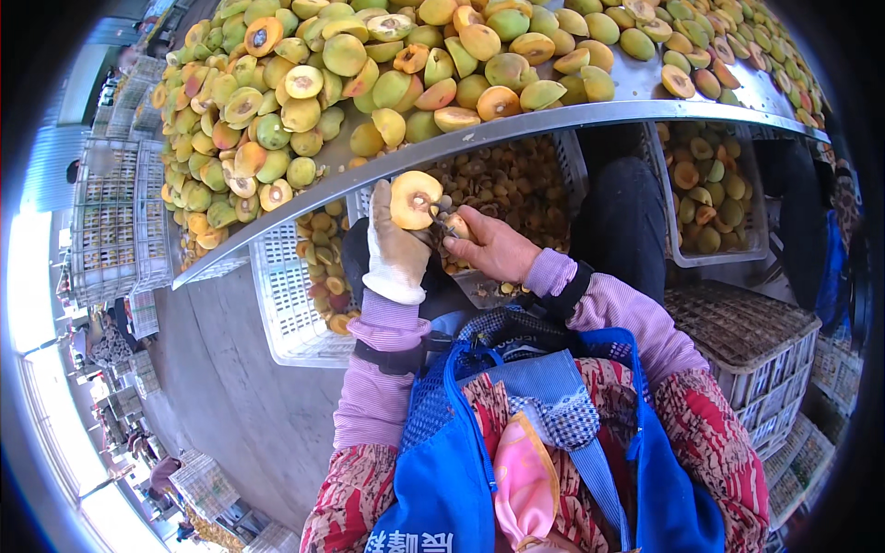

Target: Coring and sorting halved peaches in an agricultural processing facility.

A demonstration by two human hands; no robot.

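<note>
My left hand [396, 249], in a whitish work glove with brown stains, holds up a yellow peach half [411, 196]. Its cut face shows, with a brown hollow or stone at the centre. My right hand [501, 247] is bare and closed round the pale handle of a small pitting tool [455, 224]. The tool's dark tip meets the edge of the peach half. Just beyond both hands, a heap of peaches [344, 55], many halved, lies on a metal table [636, 88]. Below the table edge, a crate of brown peach stones and scraps [502, 189] sits between my knees.
White plastic crates hold peach halves at the left [286, 300] and right [747, 241]. An upturned, dirty crate [737, 323] tops a stack by my right elbow. Tall crate stacks [115, 217] stand on the grey floor [217, 369] at left. Other people work farther off.
</note>
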